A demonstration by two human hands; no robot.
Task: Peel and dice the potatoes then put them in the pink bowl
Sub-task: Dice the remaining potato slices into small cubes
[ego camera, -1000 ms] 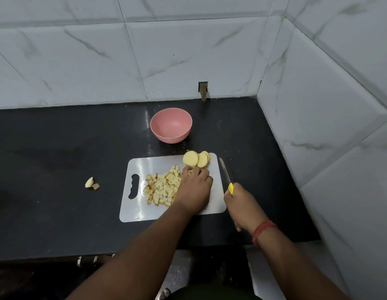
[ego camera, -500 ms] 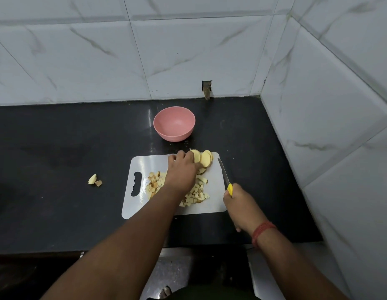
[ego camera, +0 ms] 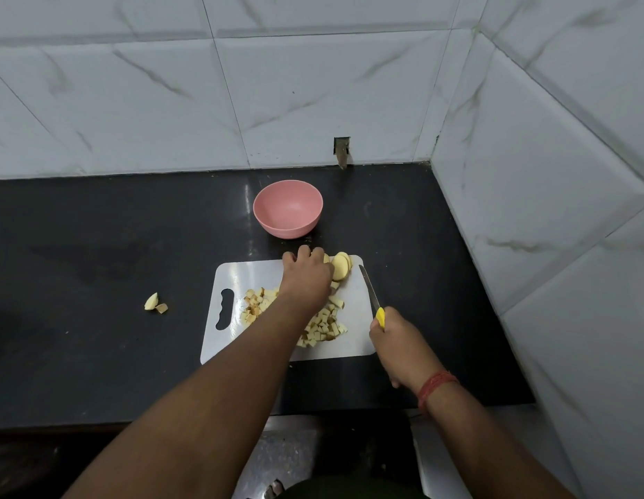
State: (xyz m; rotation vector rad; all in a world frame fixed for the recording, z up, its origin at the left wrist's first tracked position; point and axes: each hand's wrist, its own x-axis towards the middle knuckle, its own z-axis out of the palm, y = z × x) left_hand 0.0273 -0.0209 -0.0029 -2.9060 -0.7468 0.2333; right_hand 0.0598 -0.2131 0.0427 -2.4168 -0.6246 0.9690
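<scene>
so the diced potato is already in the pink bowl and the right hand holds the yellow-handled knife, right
Not quite. The head view shows the round pink bowl empty; the diced potato lies on the white plastic cutting board. The right hand does hold the yellow-handled knife.

Counter [ego camera: 97, 318]: open to my left, bar two scraps [ego camera: 155, 304]. Bowl [ego camera: 287, 208] just beyond the board [ego camera: 241, 279]. Dice [ego camera: 322, 325] fill mid-board; slices [ego camera: 340, 266] crowd its far right corner. Walls [ego camera: 529, 210] close the back and right.
</scene>
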